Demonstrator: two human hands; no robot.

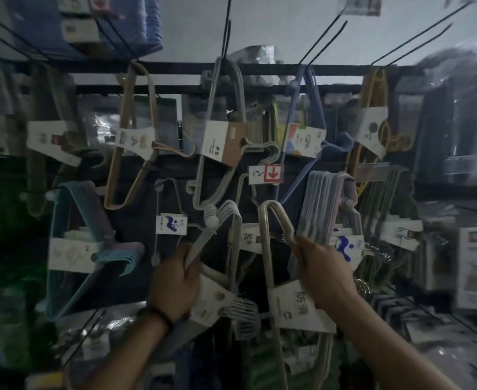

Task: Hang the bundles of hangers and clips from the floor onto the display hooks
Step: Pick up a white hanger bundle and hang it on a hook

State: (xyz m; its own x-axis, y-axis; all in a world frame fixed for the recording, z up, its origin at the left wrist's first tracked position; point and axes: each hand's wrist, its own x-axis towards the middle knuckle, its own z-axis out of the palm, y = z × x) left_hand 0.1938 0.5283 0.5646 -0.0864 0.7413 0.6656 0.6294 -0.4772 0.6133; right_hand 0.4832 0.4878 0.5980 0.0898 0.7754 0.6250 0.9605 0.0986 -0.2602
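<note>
Your left hand (175,280) and right hand (320,266) each grip a hanger bundle (276,249), lifting them toward the display hooks (271,190) above.

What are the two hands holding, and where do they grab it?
The left hand grips a pale hanger bundle by its sloped arm. The right hand grips a beige hanger bundle near its top bend.

A white price tag with a red arrow sign (266,174) hangs near the middle of the rack. Blue boxed packs (113,23) sit at the rack's top left corner. Clear plastic-wrapped goods (457,114) crowd its right edge, with a white labelled packet (476,266) lower down there.
</note>
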